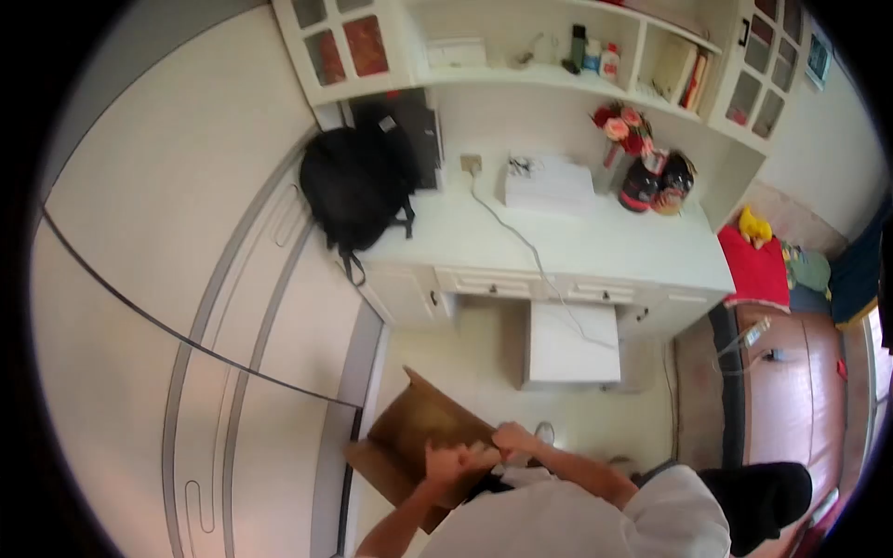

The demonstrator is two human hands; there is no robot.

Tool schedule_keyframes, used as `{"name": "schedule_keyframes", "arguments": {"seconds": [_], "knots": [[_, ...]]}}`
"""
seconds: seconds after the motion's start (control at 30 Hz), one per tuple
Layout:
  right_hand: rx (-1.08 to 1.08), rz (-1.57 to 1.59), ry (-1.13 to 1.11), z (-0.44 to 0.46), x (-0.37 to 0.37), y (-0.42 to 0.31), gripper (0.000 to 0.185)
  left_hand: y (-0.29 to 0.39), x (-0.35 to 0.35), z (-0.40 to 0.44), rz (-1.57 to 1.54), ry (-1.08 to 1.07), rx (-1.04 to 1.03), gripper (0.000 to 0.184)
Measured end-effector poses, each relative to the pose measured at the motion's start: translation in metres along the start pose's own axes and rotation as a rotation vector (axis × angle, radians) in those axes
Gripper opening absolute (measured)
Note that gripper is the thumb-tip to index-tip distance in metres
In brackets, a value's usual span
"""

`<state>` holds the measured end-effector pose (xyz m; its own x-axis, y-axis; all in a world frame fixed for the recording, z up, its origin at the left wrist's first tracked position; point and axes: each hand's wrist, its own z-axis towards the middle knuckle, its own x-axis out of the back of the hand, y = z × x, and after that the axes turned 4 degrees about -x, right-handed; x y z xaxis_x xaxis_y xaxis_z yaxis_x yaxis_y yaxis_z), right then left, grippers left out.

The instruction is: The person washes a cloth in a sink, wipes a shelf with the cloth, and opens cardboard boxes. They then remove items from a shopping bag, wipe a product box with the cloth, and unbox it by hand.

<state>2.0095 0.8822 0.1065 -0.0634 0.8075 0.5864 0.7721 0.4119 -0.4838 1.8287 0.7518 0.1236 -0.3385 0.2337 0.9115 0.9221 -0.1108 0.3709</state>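
An open brown cardboard box [423, 414] stands tilted on the floor close to my body, its flaps spread. My left hand [454, 461] is in front of the box opening, fingers closed at the edge of a flap. Right beside it, my right hand [513, 441] is curled round the box's right edge. The two hands nearly touch. What lies inside the box is hidden by my left arm and the flaps; a dark patch shows just below my hands.
A white desk [446, 232] with drawers stands ahead, holding a black backpack [358, 186], a white box [549, 184], dark jars [640, 186] and a cable. A white stool [572, 344] is under it. Tall sliding wardrobe doors [139, 260] rise at left; a bed [781, 381] is at right.
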Motion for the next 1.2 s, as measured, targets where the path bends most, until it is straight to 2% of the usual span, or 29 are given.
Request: {"name": "schedule_keyframes", "arguments": {"seconds": [0.03, 0.07, 0.13, 0.2, 0.23, 0.3, 0.33, 0.37, 0.43, 0.47, 0.5, 0.57, 0.6, 0.63, 0.67, 0.7, 0.83, 0.93, 1.03, 1.07, 1.13, 1.17, 1.2], "knots": [[0.016, -0.069, 0.001, 0.007, 0.001, 0.002, 0.025, 0.025, 0.012, 0.003, 0.196, 0.015, -0.127, 0.031], [0.033, -0.138, 0.003, 0.013, 0.002, 0.004, 0.02, 0.036, 0.0, 0.008, 0.105, -0.018, -0.102, 0.032], [-0.176, 0.166, -0.03, 0.006, -0.001, 0.001, 0.013, 0.038, -0.02, -0.001, 0.009, -0.05, -0.073, 0.033], [0.092, -0.343, -0.137, 0.0, 0.009, 0.01, 0.027, 0.017, -0.025, 0.003, -0.625, -0.305, 0.12, 0.041], [0.087, -0.343, -0.126, -0.002, 0.008, 0.012, 0.027, 0.007, -0.035, -0.001, -0.618, -0.302, 0.111, 0.041], [-0.073, -0.216, -0.011, -0.002, 0.005, 0.018, 0.027, -0.016, -0.057, -0.007, -1.327, -0.312, 0.567, 0.051], [-0.13, -0.167, 0.036, 0.0, 0.001, 0.023, 0.027, -0.028, -0.075, -0.009, -0.964, -0.208, 0.503, 0.059], [-0.179, -0.053, 0.062, 0.014, -0.012, 0.034, 0.027, -0.029, -0.078, -0.012, -0.953, -0.22, 0.485, 0.059], [-0.259, 0.1, 0.112, 0.024, -0.028, 0.05, 0.028, -0.03, -0.086, -0.015, -0.743, -0.321, 0.553, 0.054], [-0.186, 0.339, 0.074, 0.024, -0.035, 0.057, 0.028, -0.032, -0.096, -0.015, -0.763, -0.366, 0.607, 0.053], [-0.215, 0.493, 0.041, 0.016, -0.032, 0.05, 0.029, -0.03, -0.097, -0.018, -0.737, -0.401, 0.568, 0.053], [-0.268, 0.675, 0.042, 0.0, -0.02, 0.028, 0.03, -0.015, -0.081, -0.028, -0.282, -0.11, 0.593, 0.061], [-0.276, 0.603, 0.172, -0.004, -0.018, 0.02, 0.034, -0.01, -0.098, -0.039, 0.0, 0.134, 0.603, 0.063], [-0.287, 0.523, 0.295, -0.009, -0.015, 0.013, 0.037, 0.008, -0.071, -0.036, 0.007, 0.123, 0.573, 0.063], [-0.363, 0.827, 0.217, -0.017, -0.007, 0.003, 0.035, 0.039, -0.016, -0.031, -0.042, -0.036, 0.755, 0.062], [-0.377, 0.849, 0.231, -0.019, -0.003, -0.002, 0.035, 0.058, 0.019, -0.029, -0.083, -0.199, 0.938, 0.063], [-0.318, 0.951, 0.271, -0.031, 0.004, -0.036, 0.037, 0.036, 0.011, -0.036, -0.132, -0.169, 0.859, 0.063], [-0.3, 0.822, 0.294, -0.021, -0.004, -0.047, 0.032, -0.001, -0.016, -0.032, -0.415, -0.112, 0.718, 0.062], [0.11, 0.138, 0.195, -0.016, -0.021, -0.06, 0.024, -0.031, -0.032, -0.027, -0.875, -0.113, 0.613, 0.062], [0.105, 0.134, 0.199, -0.017, -0.027, -0.063, 0.024, -0.037, -0.038, -0.025, -0.957, -0.11, 0.603, 0.062], [0.357, -0.362, 0.441, -0.025, -0.038, -0.075, 0.021, -0.039, -0.049, -0.024, -0.985, -0.093, 0.587, 0.062], [0.348, -0.363, 0.45, -0.024, -0.038, -0.076, 0.021, -0.039, -0.053, -0.024, -0.923, -0.079, 0.584, 0.062], [0.33, -0.303, 0.561, -0.024, -0.038, -0.078, 0.02, -0.035, -0.056, -0.026, -0.842, -0.061, 0.585, 0.062]]}}
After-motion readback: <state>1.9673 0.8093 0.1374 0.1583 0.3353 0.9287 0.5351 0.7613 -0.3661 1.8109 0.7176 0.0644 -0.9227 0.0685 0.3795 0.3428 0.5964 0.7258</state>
